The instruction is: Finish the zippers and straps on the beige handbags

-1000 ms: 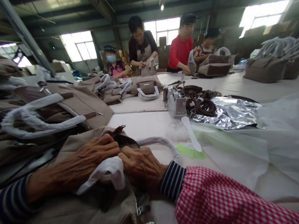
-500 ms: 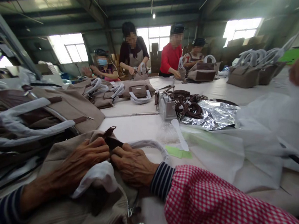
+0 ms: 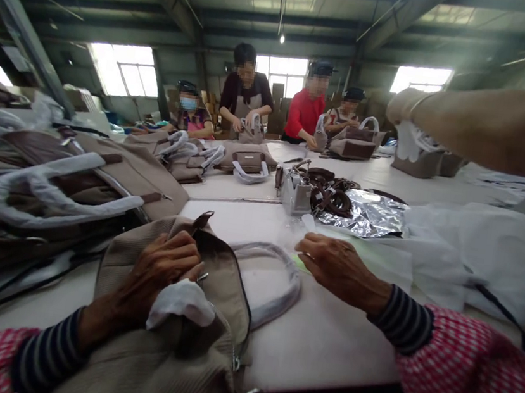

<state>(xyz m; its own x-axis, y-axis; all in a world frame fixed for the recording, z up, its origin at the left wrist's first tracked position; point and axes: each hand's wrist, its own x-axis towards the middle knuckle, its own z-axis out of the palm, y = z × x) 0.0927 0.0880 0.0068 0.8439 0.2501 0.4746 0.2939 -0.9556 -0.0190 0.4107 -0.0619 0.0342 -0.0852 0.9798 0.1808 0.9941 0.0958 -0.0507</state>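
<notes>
A beige handbag [image 3: 162,350] lies in front of me on the white table [image 3: 321,344], its zip open. My left hand [image 3: 154,276] is closed on the bag's top edge by the zip, next to a white paper-wrapped piece [image 3: 182,301]. The bag's wrapped handle [image 3: 275,287] loops out to the right on the table. My right hand [image 3: 342,270] rests palm down to the right of the bag. Its fingers stretch toward a green paper slip [image 3: 300,262] and hold nothing I can see.
Beige bags with wrapped handles [image 3: 77,186] are stacked at left. Past my hands lie a grey box [image 3: 295,194], brown straps [image 3: 332,195], silver foil [image 3: 372,215] and white plastic sheets [image 3: 475,254]. Another person's arm [image 3: 482,124] reaches in at upper right. Several people work on bags at the far end.
My right hand has left the bag's opening and moved right and away, to the green slip. My left hand stays on the bag. Another person's arm has come further into view at right.
</notes>
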